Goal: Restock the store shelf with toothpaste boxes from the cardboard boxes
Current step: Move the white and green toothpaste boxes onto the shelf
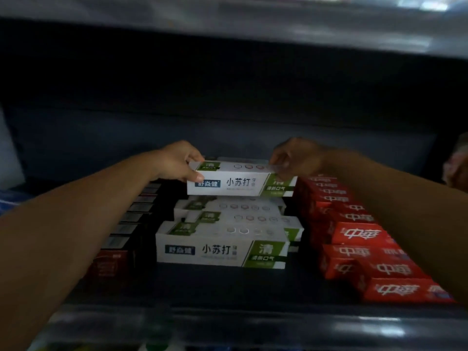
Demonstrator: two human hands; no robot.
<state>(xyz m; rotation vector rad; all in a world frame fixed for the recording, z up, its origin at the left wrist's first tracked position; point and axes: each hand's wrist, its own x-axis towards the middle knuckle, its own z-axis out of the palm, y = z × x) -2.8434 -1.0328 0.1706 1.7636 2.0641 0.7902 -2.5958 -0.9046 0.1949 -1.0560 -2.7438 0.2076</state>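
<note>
A white and green toothpaste box [240,182] is held level deep in the shelf, above a stack of like boxes [222,245]. My left hand [177,160] grips its left end, thumb on the front face and fingers over the top. My right hand [293,158] pinches its right end. Whether the box touches the stack under it cannot be told. The cardboard boxes are out of view.
Red toothpaste boxes [359,234] fill the row to the right of the stack. Dark boxes [134,216] line the left, under my left forearm. The shelf's front rail [253,323] runs across the bottom. An upper shelf [228,26] hangs overhead, with dark room behind.
</note>
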